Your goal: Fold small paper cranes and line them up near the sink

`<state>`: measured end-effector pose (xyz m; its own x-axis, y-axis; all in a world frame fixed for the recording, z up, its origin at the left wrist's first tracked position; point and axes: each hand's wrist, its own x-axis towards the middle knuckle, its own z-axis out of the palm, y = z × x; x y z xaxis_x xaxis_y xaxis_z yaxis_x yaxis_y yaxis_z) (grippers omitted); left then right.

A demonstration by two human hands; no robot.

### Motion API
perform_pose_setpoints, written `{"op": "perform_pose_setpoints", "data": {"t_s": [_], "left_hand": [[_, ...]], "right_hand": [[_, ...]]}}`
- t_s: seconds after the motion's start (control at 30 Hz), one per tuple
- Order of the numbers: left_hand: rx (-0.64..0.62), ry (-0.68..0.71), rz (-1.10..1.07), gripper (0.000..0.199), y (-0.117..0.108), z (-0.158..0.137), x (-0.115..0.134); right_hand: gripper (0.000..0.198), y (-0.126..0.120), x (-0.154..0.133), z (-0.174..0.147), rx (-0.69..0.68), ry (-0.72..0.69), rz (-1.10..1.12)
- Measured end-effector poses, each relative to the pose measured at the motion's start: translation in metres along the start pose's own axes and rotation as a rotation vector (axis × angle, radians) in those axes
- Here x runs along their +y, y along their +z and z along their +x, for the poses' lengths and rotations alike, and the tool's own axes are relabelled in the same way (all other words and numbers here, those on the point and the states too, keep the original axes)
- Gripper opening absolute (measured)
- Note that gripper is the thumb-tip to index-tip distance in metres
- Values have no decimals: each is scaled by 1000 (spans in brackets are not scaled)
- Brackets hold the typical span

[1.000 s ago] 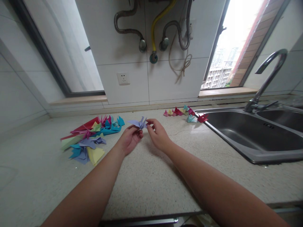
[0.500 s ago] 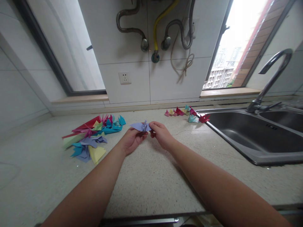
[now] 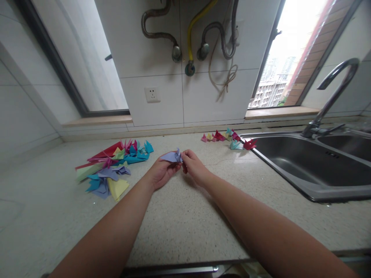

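Observation:
A lavender origami crane (image 3: pixel 171 156) is held just above the counter, between both hands. My left hand (image 3: pixel 162 173) grips it from below and the left, its fingers curled under the paper. With thumb and fingers pinched together, my right hand (image 3: pixel 193 164) holds the crane's right side. The fingertips partly hide that side of the folded paper. To the left lies a heap of folded papers (image 3: pixel 108 173) in red, pink, blue, lavender, yellow and pale green. Behind and to the right, several small folded cranes (image 3: pixel 218 136) stand in a cluster, with a red crane (image 3: pixel 249 144) beside the sink.
A steel sink (image 3: pixel 285 170) with a curved faucet (image 3: pixel 333 88) is set into the speckled counter (image 3: pixel 185 227) at the right. Hoses and valves (image 3: pixel 189 68) hang on the tiled wall above a socket (image 3: pixel 152 95). Windows flank the wall.
My right hand has shifted slightly left and turned, its fingers now covering more of the crane's right side. My left hand stays almost where it was.

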<state>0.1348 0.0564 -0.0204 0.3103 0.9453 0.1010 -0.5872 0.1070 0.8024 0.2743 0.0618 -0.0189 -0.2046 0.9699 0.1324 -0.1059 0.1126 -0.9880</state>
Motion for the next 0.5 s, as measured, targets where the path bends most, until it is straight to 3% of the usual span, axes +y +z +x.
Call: {"op": "perform_pose_setpoints", "data": {"t_s": [0.27, 0.5], "left_hand": [[-11, -7, -8, 24, 4, -2, 1], [-13, 7, -13, 23, 4, -3, 2]], "right_hand": [[27, 3, -2, -5, -51, 118, 15], [31, 3, 4, -2, -5, 79, -66]]}}
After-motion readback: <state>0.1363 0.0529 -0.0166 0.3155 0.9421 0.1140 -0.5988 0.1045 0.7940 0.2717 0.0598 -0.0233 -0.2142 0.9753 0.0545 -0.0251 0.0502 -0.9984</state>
